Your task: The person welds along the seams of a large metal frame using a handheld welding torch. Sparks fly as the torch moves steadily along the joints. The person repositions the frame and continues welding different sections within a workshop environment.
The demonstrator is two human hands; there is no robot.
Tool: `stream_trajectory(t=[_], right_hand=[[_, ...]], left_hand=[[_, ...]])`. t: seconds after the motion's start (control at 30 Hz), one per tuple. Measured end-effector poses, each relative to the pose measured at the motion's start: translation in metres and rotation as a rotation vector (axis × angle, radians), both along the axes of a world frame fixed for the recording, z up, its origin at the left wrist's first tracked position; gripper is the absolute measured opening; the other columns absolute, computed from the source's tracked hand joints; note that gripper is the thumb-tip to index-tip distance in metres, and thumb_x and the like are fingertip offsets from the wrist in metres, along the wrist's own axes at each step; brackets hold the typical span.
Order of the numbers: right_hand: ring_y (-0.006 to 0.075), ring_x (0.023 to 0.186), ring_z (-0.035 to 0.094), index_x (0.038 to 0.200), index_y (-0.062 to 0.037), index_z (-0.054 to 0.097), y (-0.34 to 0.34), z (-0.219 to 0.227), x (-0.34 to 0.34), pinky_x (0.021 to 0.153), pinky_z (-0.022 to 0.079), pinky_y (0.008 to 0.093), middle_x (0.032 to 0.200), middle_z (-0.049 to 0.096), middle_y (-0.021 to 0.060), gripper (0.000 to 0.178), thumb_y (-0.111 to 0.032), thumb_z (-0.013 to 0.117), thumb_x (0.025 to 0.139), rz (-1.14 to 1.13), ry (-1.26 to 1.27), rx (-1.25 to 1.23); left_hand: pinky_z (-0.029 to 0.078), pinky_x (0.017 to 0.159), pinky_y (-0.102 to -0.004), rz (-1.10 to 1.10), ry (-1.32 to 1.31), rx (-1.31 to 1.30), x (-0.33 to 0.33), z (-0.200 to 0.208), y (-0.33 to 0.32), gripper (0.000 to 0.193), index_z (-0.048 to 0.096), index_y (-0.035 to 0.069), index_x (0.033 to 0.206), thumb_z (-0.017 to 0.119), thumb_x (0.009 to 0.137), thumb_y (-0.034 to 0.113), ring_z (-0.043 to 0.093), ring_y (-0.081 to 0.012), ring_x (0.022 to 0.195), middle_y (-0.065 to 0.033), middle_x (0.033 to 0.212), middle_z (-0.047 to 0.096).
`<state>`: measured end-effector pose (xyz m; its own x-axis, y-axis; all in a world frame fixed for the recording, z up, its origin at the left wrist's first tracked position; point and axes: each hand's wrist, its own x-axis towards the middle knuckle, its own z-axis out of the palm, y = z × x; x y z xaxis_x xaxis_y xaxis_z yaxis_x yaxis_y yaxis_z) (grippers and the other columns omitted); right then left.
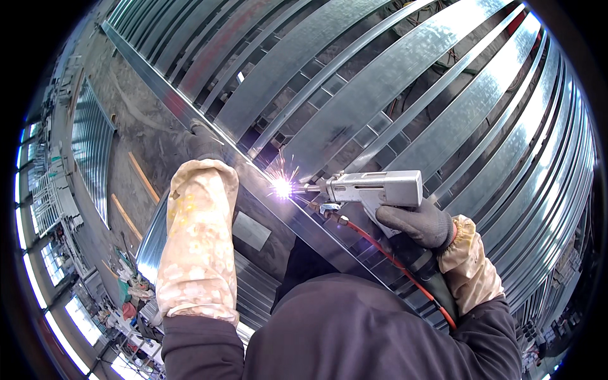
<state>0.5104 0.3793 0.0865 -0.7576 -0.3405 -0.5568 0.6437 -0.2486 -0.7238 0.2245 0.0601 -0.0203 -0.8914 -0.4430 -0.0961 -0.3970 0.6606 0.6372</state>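
Dark jacket (335,332) foremost, right hand (425,225) grips a sparking torch (373,188), left hand (204,142) at a rail (320,235), its grip unclear.

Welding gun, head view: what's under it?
Metal slats under the welding gun, plus an orange hose below it in the picture. Whatever lies directly behind the gun's body and the right hand is covered.

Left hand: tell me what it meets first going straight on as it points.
Likely the rail, right at the left hand; depth is unclear, so they may already touch.
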Motion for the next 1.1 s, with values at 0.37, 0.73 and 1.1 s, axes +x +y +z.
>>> stream_trajectory(t=[0.37,0.73,1.1], right_hand=[[0.0103,0.077,0.053,0.098,-0.0001,0.061,-0.002,0.007,0.003,0.07,0.046,0.029,0.081,0.058,0.0024,0.028,-0.028,0.057,0.095,-0.006,0.034,0.033],[0.0081,0.069,0.055,0.098,0.0016,0.06,0.002,0.015,0.005,0.061,0.047,0.0257,0.079,0.059,0.0029,0.026,-0.024,0.056,0.095,0.011,-0.062,-0.067],[0.0089,0.065,0.056,0.115,0.0003,0.056,0.001,0.025,0.006,0.06,0.048,0.026,0.079,0.061,0.0037,0.031,-0.024,0.055,0.095,-0.025,-0.135,-0.107]], left_hand=[[0.04,0.101,-0.04,0.09,-0.038,-0.001,-0.006,-0.006,-0.01,0.075,0.039,-0.01,0.135,0.035,0.094,0.053,0.05,-0.04,0.12,-0.0283,0.133,0.048],[0.041,0.101,-0.0404,0.118,-0.087,0.069,0.009,0.028,0.021,0.075,0.041,-0.01,0.133,0.035,0.094,0.053,0.05,-0.0395,0.121,-0.0288,0.133,0.048],[0.038,0.103,-0.0414,0.065,-0.03,-0.024,-0.008,-0.013,-0.011,0.073,0.041,-0.012,0.132,0.033,0.094,0.05,0.046,-0.0413,0.124,-0.0307,0.133,0.047]])
